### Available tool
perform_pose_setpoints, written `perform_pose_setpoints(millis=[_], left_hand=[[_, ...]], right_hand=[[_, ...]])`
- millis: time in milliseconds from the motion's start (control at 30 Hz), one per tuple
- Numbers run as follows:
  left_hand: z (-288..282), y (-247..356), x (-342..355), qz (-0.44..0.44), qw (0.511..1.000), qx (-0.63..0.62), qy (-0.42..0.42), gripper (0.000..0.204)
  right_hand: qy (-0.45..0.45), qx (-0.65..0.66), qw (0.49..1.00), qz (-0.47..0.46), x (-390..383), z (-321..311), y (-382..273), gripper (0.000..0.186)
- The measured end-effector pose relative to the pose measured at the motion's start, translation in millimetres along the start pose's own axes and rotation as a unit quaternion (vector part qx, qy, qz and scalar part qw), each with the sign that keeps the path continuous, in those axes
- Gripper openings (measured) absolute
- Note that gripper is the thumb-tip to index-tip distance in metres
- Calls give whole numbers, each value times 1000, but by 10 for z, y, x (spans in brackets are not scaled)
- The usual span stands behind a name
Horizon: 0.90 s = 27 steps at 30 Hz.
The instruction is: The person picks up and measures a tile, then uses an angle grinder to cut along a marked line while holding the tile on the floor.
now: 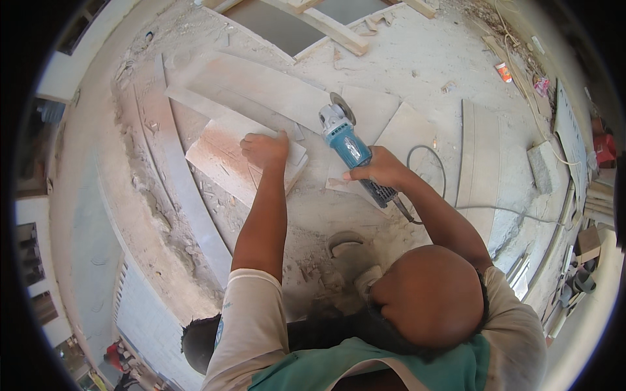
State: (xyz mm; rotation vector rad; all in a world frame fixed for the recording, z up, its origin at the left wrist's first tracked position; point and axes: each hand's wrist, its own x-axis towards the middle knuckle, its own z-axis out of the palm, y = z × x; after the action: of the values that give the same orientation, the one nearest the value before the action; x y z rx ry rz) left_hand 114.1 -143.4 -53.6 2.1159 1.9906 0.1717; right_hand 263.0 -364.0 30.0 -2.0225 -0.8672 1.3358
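Note:
My right hand (381, 168) is wrapped around the rear body of a teal and silver angle grinder (349, 146). The grinder's head points away from me, and its round disc (343, 108) stands clear of my left hand; whether it spins does not show. My left hand (264, 150) has its fingers curled and pressed onto a pale stone slab (218, 146) dusted with reddish powder. That slab lies over other flat pieces, just left of the grinder. The undersides of my left fingers are hidden.
A power cord (482, 207) loops from the grinder off to the right. Long flat strips (176, 146) lie on the left and flat panels (479, 153) on the right. Wooden beams (332, 32) border an opening at the far side; an orange cup (503, 72) lies far right.

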Motion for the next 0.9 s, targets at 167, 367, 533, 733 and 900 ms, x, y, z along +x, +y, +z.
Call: perform_pose_setpoints(millis=[167,367,533,733,900], left_hand=[[110,-269,-93,15,996,-66,56,67],[-55,-883,-191,22,993,-76,85,59],[-138,-1102,-266,30,993,-95,70,62],[-197,-796,-606,186,955,-155,172,65],[-404,-255,-1535,375,837,-324,-232,57]], right_hand=[[34,50,998,22,-24,-130,19,49],[70,137,988,10,47,-139,81,47],[82,215,973,22,99,-98,-50,45],[100,281,954,20,143,-17,-132,44],[107,347,931,12,274,-31,-31,42]])
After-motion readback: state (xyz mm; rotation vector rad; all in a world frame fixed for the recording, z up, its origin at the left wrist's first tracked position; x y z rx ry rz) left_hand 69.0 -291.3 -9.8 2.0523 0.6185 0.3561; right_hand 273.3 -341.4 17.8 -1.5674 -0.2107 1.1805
